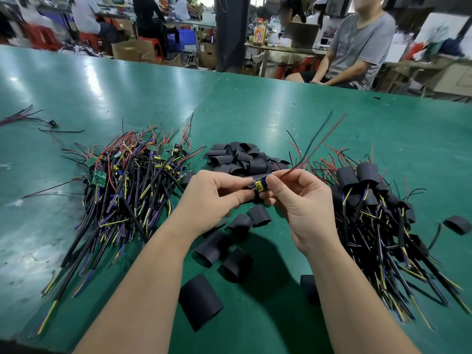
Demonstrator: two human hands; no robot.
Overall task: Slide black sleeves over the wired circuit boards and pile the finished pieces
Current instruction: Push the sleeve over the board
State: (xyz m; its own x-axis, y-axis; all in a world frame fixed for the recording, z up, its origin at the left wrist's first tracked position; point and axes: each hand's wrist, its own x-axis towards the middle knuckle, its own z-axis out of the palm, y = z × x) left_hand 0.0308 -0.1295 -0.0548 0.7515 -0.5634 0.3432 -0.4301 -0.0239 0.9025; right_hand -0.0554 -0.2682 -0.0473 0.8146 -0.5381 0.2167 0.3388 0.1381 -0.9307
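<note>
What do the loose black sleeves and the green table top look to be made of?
Black sleeves: likely thin matt plastic or rubber tubing; they lie part-flattened, without shine. Table top: smooth green mat, probably rubber or vinyl; lamps reflect softly off it.

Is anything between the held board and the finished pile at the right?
Nothing visible blocks it. The right hand, which pinches the board, is the only thing toward the finished pile.

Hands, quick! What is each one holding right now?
Left hand: closed, pinching the wired circuit board.
Right hand: closed, pinching that board's red and black wires.
</note>
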